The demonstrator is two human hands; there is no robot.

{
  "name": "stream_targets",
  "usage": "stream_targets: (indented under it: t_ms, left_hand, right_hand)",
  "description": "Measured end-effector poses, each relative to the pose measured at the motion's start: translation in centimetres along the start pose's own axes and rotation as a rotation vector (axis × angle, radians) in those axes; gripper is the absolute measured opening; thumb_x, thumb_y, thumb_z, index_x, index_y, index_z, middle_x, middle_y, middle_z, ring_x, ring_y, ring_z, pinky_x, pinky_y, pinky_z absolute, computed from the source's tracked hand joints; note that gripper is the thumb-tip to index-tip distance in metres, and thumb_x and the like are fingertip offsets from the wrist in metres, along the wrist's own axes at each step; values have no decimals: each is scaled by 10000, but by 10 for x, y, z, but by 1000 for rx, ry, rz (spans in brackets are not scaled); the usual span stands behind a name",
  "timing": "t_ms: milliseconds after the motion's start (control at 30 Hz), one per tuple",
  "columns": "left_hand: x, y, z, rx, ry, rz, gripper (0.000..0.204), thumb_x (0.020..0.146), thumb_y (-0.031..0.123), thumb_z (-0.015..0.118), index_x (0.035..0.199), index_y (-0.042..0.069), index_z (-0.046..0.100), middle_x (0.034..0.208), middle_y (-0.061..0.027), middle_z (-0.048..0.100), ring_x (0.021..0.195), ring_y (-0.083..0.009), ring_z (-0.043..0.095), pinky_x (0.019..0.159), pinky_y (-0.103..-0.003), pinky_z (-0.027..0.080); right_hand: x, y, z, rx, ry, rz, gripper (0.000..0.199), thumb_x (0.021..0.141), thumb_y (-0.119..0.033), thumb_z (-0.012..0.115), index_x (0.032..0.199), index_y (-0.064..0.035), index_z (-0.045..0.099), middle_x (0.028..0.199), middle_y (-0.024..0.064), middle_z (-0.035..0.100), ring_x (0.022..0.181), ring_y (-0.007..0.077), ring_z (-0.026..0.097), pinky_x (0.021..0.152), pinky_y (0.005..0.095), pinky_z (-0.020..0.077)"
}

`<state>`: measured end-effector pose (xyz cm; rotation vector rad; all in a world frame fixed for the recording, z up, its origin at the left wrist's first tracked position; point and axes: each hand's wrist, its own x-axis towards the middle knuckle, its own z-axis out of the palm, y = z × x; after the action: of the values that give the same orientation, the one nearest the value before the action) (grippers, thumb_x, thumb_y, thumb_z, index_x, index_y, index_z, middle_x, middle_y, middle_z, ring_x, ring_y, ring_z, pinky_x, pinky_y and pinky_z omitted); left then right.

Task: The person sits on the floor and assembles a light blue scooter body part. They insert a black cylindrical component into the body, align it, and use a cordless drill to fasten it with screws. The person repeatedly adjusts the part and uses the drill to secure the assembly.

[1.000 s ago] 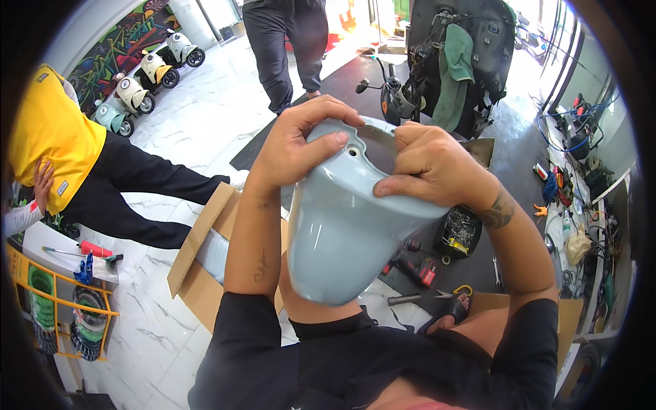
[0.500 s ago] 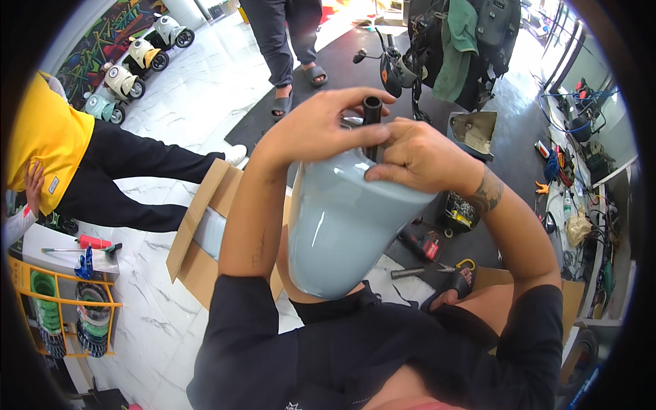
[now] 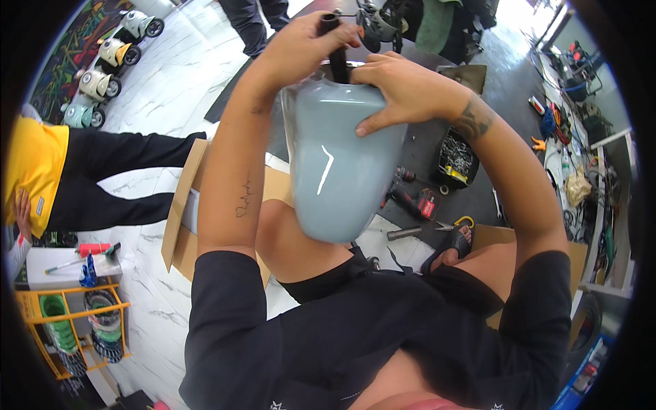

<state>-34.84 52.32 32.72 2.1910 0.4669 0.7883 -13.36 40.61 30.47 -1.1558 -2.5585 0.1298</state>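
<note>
A glossy pale blue-grey curved shell (image 3: 342, 171), like a scooter mudguard, stands in front of my knees with its narrow rounded end down. Out of its top rises a black hollow tube (image 3: 331, 29). My left hand (image 3: 301, 49) is closed round the upper part of this tube, its fingers partly hidden behind it. My right hand (image 3: 406, 89) grips the shell's upper right edge, thumb pressed on the outer face and fingers over the rim by the tube. What lies inside the shell is hidden.
An open cardboard box (image 3: 184, 212) lies at my left. On the floor to the right are a power drill (image 3: 417, 203), a black tray of screws (image 3: 456, 160), a metal cylinder (image 3: 404, 233) and scissors (image 3: 454, 225). A person in yellow (image 3: 37, 171) stands left; another person's legs (image 3: 242, 24) are ahead.
The shell and tube have moved away from me and slightly left, tilting a little. My left hand has gone along with the tube; my right hand's fingers have spread over the shell's upper edge.
</note>
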Motion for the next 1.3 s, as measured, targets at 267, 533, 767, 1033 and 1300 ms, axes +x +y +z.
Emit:
stream_targets:
  t_ms: [267, 533, 767, 1033, 1300]
  left_hand:
    - [-1, -3, 4, -54, -1, -54, 363, 1141, 393, 626, 1167, 43, 719, 1178, -104, 800, 1124, -198, 736, 1039, -380, 558]
    - [-18, 4, 30, -188, 152, 43, 339, 1139, 351, 639, 1136, 24, 727, 1128, -125, 814, 1103, -213, 747, 1054, -381, 552]
    - [-31, 15, 49, -178, 321, -40, 379, 1085, 420, 713, 1044, 49, 774, 951, -22, 769, 903, -124, 647, 844, -307, 502]
    - [-26, 16, 50, -317, 309, -73, 345, 1126, 328, 660, 1108, -11, 725, 1022, -73, 753, 980, -157, 687, 905, -322, 535]
    - [-30, 22, 50, -360, 307, -38, 354, 1122, 338, 672, 1110, -13, 710, 978, -64, 732, 953, -148, 679, 878, -316, 536]
  right_hand:
    - [-30, 18, 79, 14, 12, -133, 605, 738, -497, 912, 1091, -31, 759, 1067, 102, 739, 1193, 332, 631, 1133, 500, 409]
    - [-56, 13, 154, 207, 36, -48, 656, 750, -440, 939, 1199, -13, 725, 1198, 148, 700, 1248, 368, 609, 1120, 493, 486]
    - [-99, 7, 197, 68, 261, 83, 719, 756, -440, 946, 1319, -67, 700, 1467, 171, 583, 1423, 406, 513, 1239, 539, 395]
    - [-118, 3, 245, 371, 275, 572, 1230, 662, -485, 1024, 1677, -157, 412, 1731, 233, 329, 1540, 489, 404, 1269, 558, 360]
    - [-95, 20, 239, 175, 253, 430, 1231, 597, -452, 1044, 1645, -169, 464, 1720, 221, 369, 1531, 468, 439, 1239, 548, 407]
